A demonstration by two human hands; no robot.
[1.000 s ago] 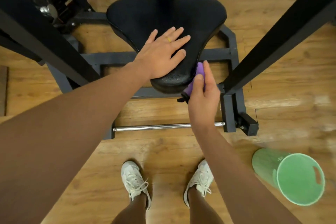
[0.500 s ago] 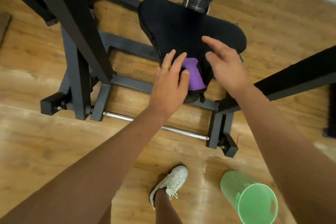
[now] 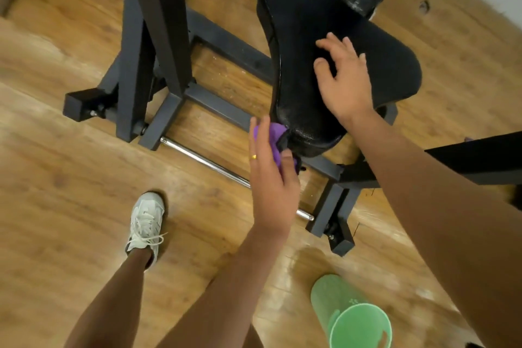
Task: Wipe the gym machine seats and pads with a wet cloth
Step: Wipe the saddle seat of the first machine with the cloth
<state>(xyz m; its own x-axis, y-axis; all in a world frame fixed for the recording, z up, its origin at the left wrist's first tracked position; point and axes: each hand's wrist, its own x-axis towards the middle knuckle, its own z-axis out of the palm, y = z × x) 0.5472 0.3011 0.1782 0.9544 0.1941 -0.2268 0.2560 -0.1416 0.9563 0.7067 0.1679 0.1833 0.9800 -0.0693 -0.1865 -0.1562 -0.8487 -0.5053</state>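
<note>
Two hands: left hand (image 3: 270, 178) with purple cloth (image 3: 275, 137), right hand (image 3: 345, 80) on seat (image 3: 308, 20)

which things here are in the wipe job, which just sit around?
In the job: purple cloth, black seat, left hand pinching the cloth, right hand on the seat.
Just there: green bucket, chrome bar, machine frame, white shoe.

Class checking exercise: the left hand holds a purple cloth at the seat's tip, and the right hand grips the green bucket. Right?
No. The head view shows the right hand resting on the black seat; the green bucket stands untouched on the floor. The rest holds.
</note>
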